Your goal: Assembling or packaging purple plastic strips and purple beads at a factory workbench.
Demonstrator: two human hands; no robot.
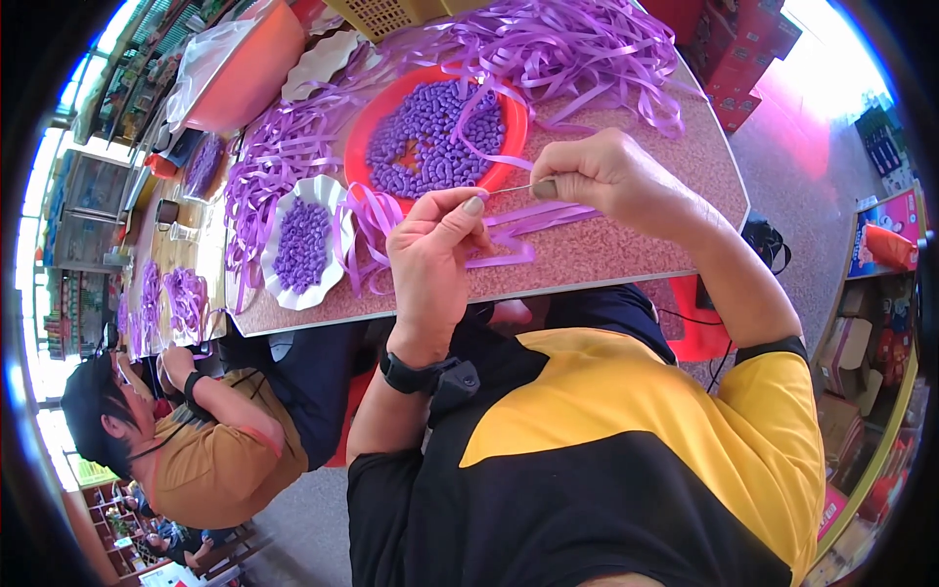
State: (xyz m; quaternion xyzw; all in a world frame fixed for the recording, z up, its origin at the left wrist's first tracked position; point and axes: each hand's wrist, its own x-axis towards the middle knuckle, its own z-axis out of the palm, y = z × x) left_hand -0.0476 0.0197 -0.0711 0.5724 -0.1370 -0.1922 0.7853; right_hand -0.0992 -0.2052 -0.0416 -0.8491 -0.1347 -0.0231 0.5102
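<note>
My right hand (606, 181) is closed, pinching one end of a thin needle (511, 188) between thumb and fingertips. The needle's other end meets the fingertips of my left hand (435, 249), which pinch a purple ribbon (509, 256). Whether a bead is also between those fingertips is too small to tell. Just beyond my hands stands a red basin (355, 147) of small purple beads (430, 132). Left of my left hand, a white dish with a wavy rim (337, 269) holds more purple beads (301, 245). Loose ribbon lies between the dish and my left hand.
A big heap of purple ribbons (567, 44) covers the far part of the speckled table (626, 256); more ribbons (279, 147) lie at left. A yellow basket (386, 15) and an orange basin (249, 68) stand behind. Another person (215, 440) sits at my left.
</note>
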